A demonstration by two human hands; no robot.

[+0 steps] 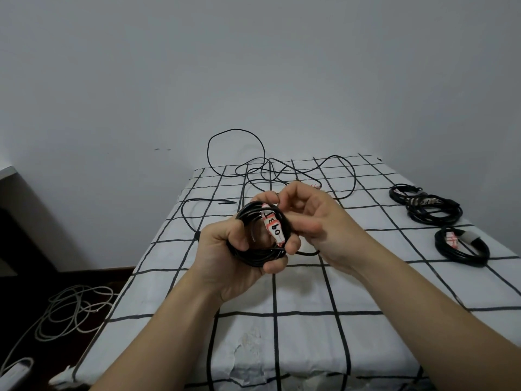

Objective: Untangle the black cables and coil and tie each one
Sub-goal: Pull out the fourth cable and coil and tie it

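Cloth, white with a black grid, covers the desk [310,292], and at the near edge the cloth is worn and wrinkled. Behind the desk stands a plain pale wall [253,66]. On the far part of the desk lies a loose black cable [270,170] in wide, crossing loops, and one loop rises up in front of the wall. On the right side lie three coiled cables: one near the far edge [404,193], a second [434,213] touching it, and a third [462,249] a little nearer and apart. Each of them has a white and red tag. On the dark floor [28,292] at the left lies a pale cable [73,311] in loose rings.

Both forearms reach forward above the middle of the desk. The left hand [234,258] has the palm turned up and its fingers are curled around a black coil [255,256], gripping it from below and from the side. A paper label [273,225] with handwriting and red marks goes across the strands of this coil. The right hand [313,218] comes from the right, its fingers are bent, and the thumb and forefinger pinch the top of the coil, where the label begins. Whether they hold the label itself or a strand, I cannot tell. The coil is held up above the cloth, between the two hands.
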